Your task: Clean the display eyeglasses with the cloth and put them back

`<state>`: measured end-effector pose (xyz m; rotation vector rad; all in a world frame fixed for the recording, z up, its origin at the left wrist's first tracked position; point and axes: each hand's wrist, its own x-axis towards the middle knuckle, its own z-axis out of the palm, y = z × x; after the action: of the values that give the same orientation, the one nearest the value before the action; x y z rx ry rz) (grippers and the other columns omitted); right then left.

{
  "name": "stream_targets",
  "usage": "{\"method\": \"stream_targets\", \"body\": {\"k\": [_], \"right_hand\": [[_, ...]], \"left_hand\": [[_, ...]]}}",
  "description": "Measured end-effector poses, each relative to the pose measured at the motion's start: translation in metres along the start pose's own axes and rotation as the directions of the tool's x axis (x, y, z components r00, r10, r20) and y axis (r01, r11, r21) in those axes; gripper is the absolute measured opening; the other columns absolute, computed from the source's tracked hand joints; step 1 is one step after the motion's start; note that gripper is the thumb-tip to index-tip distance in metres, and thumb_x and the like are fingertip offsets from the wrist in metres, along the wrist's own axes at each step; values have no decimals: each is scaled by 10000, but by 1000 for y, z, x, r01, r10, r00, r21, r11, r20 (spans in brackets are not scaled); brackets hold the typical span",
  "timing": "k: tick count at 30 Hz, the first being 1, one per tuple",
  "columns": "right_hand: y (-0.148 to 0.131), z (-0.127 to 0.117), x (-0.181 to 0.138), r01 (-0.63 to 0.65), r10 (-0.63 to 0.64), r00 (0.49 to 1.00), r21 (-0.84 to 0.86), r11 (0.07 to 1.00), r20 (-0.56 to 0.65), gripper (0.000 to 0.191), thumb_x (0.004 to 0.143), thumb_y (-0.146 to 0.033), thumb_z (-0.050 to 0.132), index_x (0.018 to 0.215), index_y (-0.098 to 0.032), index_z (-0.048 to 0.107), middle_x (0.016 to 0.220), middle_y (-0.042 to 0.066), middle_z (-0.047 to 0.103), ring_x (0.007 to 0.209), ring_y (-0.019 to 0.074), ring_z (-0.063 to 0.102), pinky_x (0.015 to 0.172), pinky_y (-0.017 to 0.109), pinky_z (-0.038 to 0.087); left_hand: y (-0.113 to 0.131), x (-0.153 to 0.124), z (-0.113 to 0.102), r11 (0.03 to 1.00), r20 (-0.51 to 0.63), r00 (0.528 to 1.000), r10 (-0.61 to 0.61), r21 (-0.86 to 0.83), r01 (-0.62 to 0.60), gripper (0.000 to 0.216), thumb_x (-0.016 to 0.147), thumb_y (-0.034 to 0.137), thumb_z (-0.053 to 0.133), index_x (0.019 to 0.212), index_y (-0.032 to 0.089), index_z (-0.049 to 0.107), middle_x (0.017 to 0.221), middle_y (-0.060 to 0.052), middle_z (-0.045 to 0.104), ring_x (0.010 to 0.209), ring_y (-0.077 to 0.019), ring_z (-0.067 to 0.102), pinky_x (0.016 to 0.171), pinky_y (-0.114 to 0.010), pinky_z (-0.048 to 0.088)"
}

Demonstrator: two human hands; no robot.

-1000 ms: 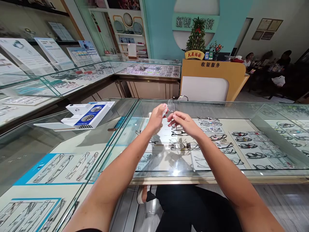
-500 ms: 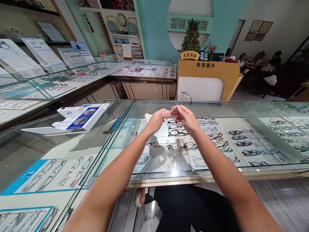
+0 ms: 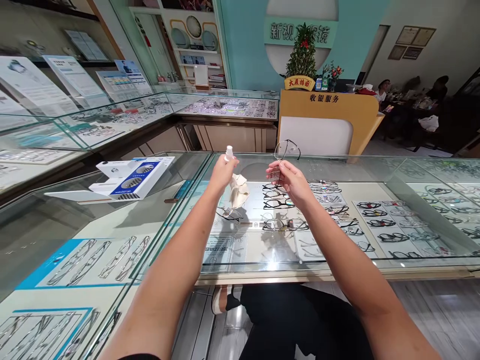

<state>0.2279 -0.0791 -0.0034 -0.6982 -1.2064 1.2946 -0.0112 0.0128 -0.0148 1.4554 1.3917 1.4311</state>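
Glass counter holds rows of display frames inside; white-blue box sits near its left corner. Over the middle, left hand is curled around spray bottle and cloth; right hand fingertips pinch glasses.

Left hand grips a small white spray bottle with a pale cleaning cloth hanging below it; right hand pinches thin dark-rimmed glasses, held upright, apart from the bottle. Both over a glass display counter with rows of frames inside; white-and-blue box on the counter at left; orange cashier desk behind.
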Motion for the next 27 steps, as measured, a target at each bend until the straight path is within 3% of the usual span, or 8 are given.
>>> {"method": "stream_targets", "body": {"k": [3, 8, 13, 19, 21, 23, 25, 27], "right_hand": [[1, -2, 0, 0, 0, 1000, -18, 1000, 3, 470, 851, -701, 854, 1021, -268, 790, 1054, 39, 804, 964, 193, 747, 787, 302, 554], [3, -3, 1, 2, -2, 1000, -37, 999, 5, 466, 866, -706, 836, 1023, -271, 778, 1062, 42, 804, 961, 194, 741, 789, 309, 551], [4, -3, 2, -1, 1, 1000, -29, 1000, 4, 472, 851, -711, 848, 1017, -274, 786, 1049, 39, 805, 960, 194, 745, 792, 310, 547], [1, -1, 0, 3, -3, 1000, -28, 1000, 9, 459, 849, -707, 858, 1005, -279, 798, 1041, 31, 803, 945, 187, 743, 784, 308, 538], [-1, -1, -1, 13, -13, 1000, -34, 999, 13, 450, 855, -702, 856, 1003, -282, 796, 1047, 33, 802, 940, 187, 737, 782, 313, 538], [-3, -1, -1, 24, -23, 1000, -45, 999, 18, 435, 872, -695, 843, 1008, -285, 791, 1058, 37, 801, 945, 190, 733, 791, 323, 544], [-4, -1, -1, 32, -31, 999, -53, 998, 19, 426, 891, -692, 827, 1015, -287, 786, 1065, 39, 801, 954, 192, 734, 803, 328, 546], [-4, -1, -1, 31, -30, 999, -50, 998, 18, 435, 889, -698, 826, 1019, -285, 785, 1062, 36, 798, 958, 190, 736, 811, 326, 546]], "left_hand": [[-15, 15, -15, 971, -93, 995, -30, 233, 51, 154, 941, 244, 631, 1093, 217, 628, 1077, -78, 724, 1055, -266, 674, 974, -377, 506], [-25, 17, -33, 780, -109, 994, -27, 619, 90, 113, 964, 248, 681, 1063, 196, 666, 1284, -219, 759, 1383, -408, 644, 1140, -489, 495], [-24, 13, -38, 696, -189, 972, -139, 680, 232, 304, 981, 218, 678, 1278, 168, 640, 1456, -271, 717, 1409, -465, 660, 1128, -547, 517], [-16, 4, -32, 716, -242, 957, -159, 639, 280, 533, 912, 182, 751, 1408, 156, 558, 1503, -300, 650, 1455, -478, 614, 1181, -592, 501], [-4, -4, -28, 742, -343, 939, -3, 629, 232, 625, 877, 191, 789, 1442, 141, 526, 1598, -317, 533, 1534, -482, 522, 1232, -608, 470], [12, -15, -23, 742, -397, 880, 262, 666, 79, 572, 906, 212, 752, 1433, 158, 535, 1630, -281, 481, 1560, -458, 474, 1277, -608, 432], [24, -24, -17, 703, -281, 889, 362, 708, -62, 341, 984, 236, 657, 1319, 187, 610, 1471, -217, 607, 1436, -407, 584, 1239, -562, 472], [29, -30, -10, 643, -74, 965, 251, 758, -109, 157, 1018, 257, 608, 1152, 214, 677, 1289, -161, 692, 1259, -367, 686, 1132, -507, 543]]}}
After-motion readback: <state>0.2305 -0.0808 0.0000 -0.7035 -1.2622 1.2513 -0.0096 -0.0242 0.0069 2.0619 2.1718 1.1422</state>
